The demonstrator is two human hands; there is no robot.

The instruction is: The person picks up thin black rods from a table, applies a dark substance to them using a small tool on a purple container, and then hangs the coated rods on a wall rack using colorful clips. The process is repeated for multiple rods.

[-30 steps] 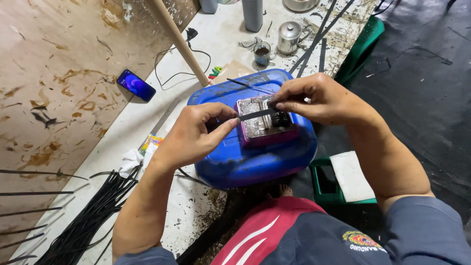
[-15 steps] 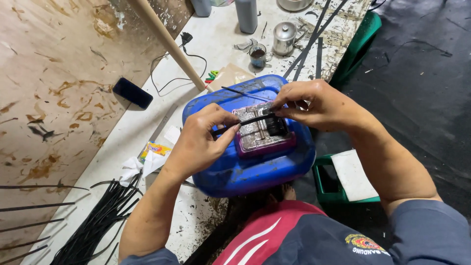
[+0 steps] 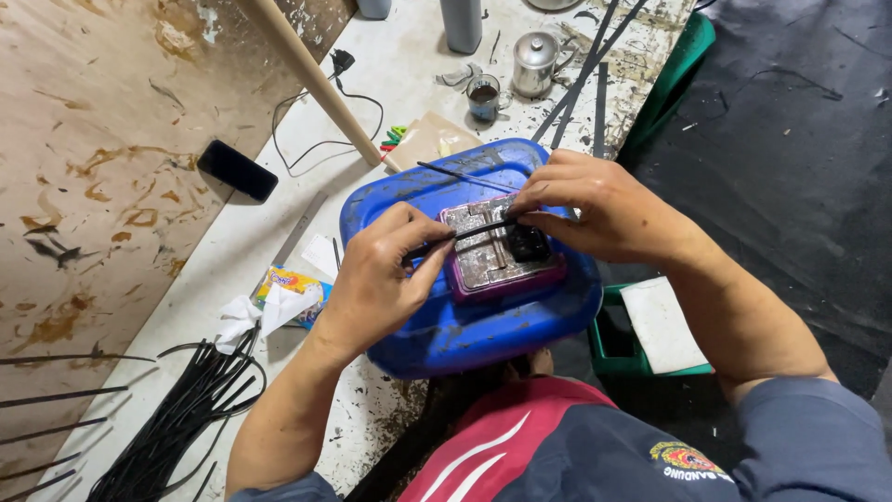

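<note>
1. One blue drum (image 3: 437,325) lies on the floor; one metal block (image 3: 492,253) with a purple base rests on top.
2. Left hand (image 3: 381,279): fingers pinch one thin black strip (image 3: 469,231) lying across the block.
3. Right hand (image 3: 595,209): fingers pinch the strip's other end.
4. One black phone (image 3: 237,170) and one metal teapot (image 3: 536,63) lie on the floor.

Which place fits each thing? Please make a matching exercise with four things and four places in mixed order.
Things:
1. thin black strip
2. black phone
3. small metal teapot
4. bundle of black strips

Places:
A. lower left, on the white floor
B. pinched between left hand and right hand, over the blue plastic drum
C. top, beside a small cup
D. left, at the brown board's edge

Pairs: 1-B, 2-D, 3-C, 4-A
</note>
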